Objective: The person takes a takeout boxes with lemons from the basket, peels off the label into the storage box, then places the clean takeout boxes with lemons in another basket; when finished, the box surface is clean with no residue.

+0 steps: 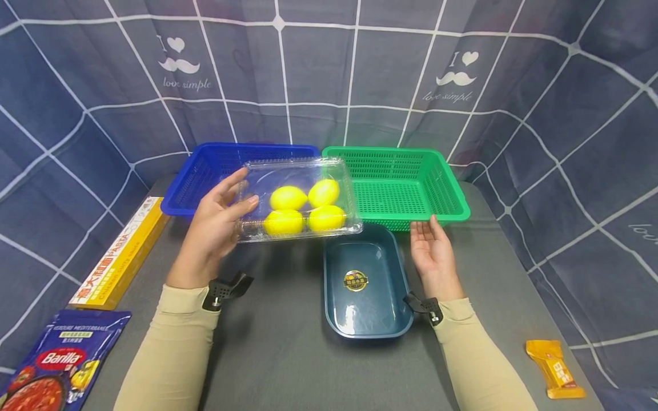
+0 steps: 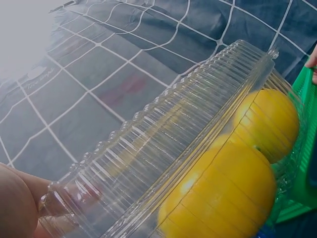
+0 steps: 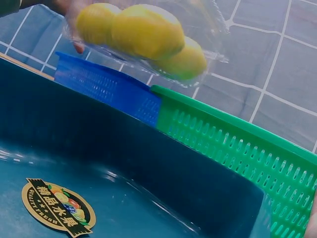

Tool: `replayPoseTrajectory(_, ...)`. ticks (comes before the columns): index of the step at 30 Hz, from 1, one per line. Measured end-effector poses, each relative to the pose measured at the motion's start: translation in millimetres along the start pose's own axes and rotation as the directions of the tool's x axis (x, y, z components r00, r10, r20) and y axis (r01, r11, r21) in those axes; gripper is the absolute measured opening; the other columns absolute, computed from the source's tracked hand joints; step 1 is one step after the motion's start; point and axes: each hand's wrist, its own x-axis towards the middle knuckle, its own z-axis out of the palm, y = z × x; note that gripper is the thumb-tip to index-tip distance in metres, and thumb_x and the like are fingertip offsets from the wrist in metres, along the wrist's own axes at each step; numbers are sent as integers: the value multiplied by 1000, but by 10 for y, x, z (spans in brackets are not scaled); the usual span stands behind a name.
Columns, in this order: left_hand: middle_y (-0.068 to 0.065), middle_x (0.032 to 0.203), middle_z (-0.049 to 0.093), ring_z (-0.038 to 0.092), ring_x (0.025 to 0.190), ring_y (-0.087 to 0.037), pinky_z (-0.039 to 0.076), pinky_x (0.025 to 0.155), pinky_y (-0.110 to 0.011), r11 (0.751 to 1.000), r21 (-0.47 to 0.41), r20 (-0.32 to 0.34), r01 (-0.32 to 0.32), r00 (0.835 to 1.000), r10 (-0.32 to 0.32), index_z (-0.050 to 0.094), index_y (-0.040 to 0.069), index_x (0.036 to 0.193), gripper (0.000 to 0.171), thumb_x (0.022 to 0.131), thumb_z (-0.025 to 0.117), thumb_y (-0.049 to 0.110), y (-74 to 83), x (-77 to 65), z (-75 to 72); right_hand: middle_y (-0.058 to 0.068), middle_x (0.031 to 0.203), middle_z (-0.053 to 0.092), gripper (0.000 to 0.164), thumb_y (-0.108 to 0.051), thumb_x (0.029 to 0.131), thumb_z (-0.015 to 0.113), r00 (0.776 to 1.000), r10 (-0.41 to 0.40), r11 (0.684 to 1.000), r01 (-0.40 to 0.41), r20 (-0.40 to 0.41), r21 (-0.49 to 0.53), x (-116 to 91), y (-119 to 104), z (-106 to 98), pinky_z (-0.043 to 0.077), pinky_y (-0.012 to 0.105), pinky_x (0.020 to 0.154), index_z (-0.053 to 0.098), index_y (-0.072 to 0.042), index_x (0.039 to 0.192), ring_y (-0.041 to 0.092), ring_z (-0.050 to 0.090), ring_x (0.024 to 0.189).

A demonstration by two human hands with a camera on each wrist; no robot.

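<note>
My left hand (image 1: 213, 225) grips the left end of a clear plastic clamshell box (image 1: 257, 177), its thumb on top. Several yellow lemons (image 1: 288, 198) lie inside, gathered toward the front and right. The box is held up, tilted, in front of a blue basket (image 1: 177, 188) and partly over a green basket (image 1: 396, 197). In the left wrist view the ribbed side of the box (image 2: 163, 129) stands close to the camera. My right hand (image 1: 432, 254), palm up and holding nothing, is by the green basket's front rim; whether it touches the rim I cannot tell.
A dark teal tray (image 1: 367, 308) with a round fruit sticker sits below the box. To the left lie a yellow pasta box (image 1: 120, 254) and a blue Barilla pouch (image 1: 64, 357). An orange packet (image 1: 555, 368) lies at front right. Grey checked cloth (image 1: 319, 68) hangs behind.
</note>
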Motion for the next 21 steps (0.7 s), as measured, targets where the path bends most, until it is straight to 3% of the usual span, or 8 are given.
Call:
replayPoseTrajectory(7,-15,168,28,31,42,-9,26,38,-14,1000,-22,-3,-6,1000,6,44,21,162,72,98,74,3,-12,124,104,10,106,57,16,2,100,69,1000,-1,1000,1,-5,-4,-5,10,-2,53,32,99,55,-1,107,23,60,95)
replayPoseTrajectory(8,-15,168,29,31,42,-9,28,39,-14,1000,-16,-5,-8,1000,8,45,21,162,72,99,74,4,-10,139,122,10,108,56,17,2,100,70,1000,-2,1000,2,-8,-2,-3,11,-2,53,32,99,55,-1,108,23,60,96)
replayPoseTrajectory(9,-15,168,29,39,45,-8,36,42,-14,1000,-21,-4,-11,1000,11,45,20,162,72,99,73,3,-8,156,142,9,109,56,18,2,100,70,1000,-2,1000,2,-11,-2,-3,13,-2,53,32,99,55,-1,109,22,60,96)
replayPoseTrajectory(12,-15,168,29,63,74,-12,56,58,-22,999,-24,-5,-20,1000,20,44,18,163,71,99,71,0,-7,210,195,8,112,55,19,1,100,70,1000,-4,1000,4,-14,-8,3,17,-2,53,32,99,54,-2,111,21,59,99)
replayPoseTrajectory(14,-15,168,29,65,100,-18,63,71,-34,999,-32,-7,-21,1000,21,44,17,162,71,99,70,-1,-5,248,232,8,112,55,19,1,100,69,1000,-6,1000,6,-11,-13,7,18,-2,53,32,99,54,-2,111,21,59,99)
replayPoseTrajectory(18,-14,168,29,62,108,-19,63,74,-38,1000,-27,-17,-9,1000,8,47,21,161,70,99,71,0,3,336,312,9,108,55,16,0,101,68,1000,-8,1000,8,-7,-14,8,18,1,53,32,99,54,-2,110,23,59,95)
replayPoseTrajectory(21,-14,168,29,63,118,-28,63,71,-35,1000,-28,-21,-3,1000,2,47,22,161,70,98,72,0,17,403,384,9,107,55,17,1,101,68,1000,-8,1000,8,-11,-10,8,17,1,53,32,100,54,-2,111,23,59,93)
